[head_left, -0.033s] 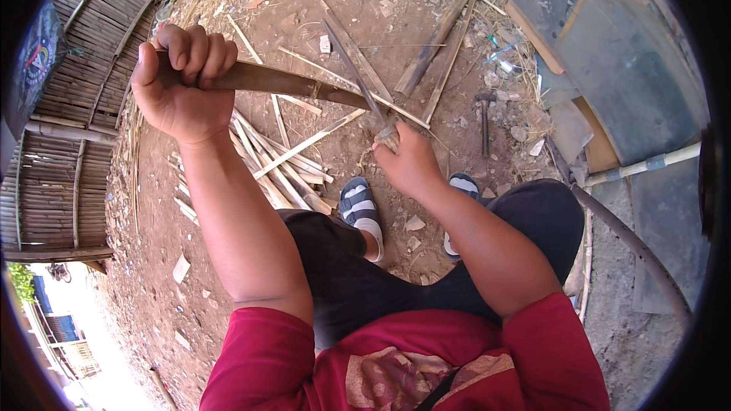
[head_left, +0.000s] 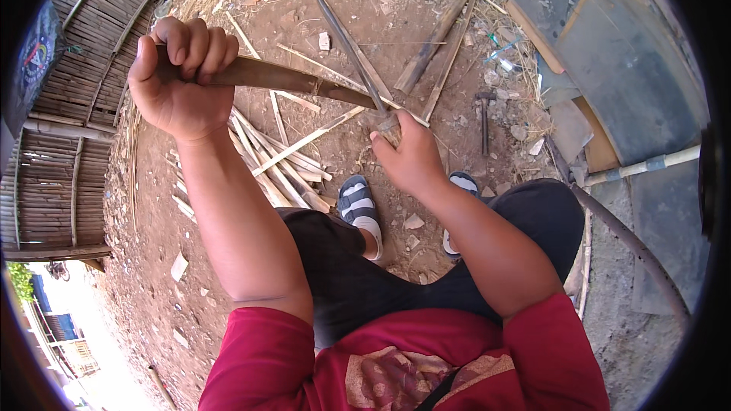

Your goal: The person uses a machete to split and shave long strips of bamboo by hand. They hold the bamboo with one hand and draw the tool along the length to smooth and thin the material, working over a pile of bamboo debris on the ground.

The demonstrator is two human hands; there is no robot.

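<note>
My left hand [head_left: 186, 80], raised at the upper left, is closed round one end of a brown bamboo strip [head_left: 278, 78]. From there the strip slants down to the right, and a node shows along it. Its far end meets the base of a knife's long, dark blade [head_left: 344, 34] close to my right hand [head_left: 411, 154]. The right fingers are wrapped round the knife's handle, mostly hidden by the hand. The blade points away and to the left, over a stick on the ground. Whether its edge is in the bamboo I cannot tell.
Split bamboo strips [head_left: 278, 167] lie piled left of my sandalled feet. A hammer [head_left: 485, 125] rests on the dirt at the right, with thick bamboo pieces [head_left: 426, 49] beyond it. Grey boards [head_left: 632, 53] line the right side; a bamboo wall [head_left: 57, 190] stands at the left.
The knife blade has tilted, its tip now farther up and slightly left in view. The left hand and the bamboo strip have hardly moved.
</note>
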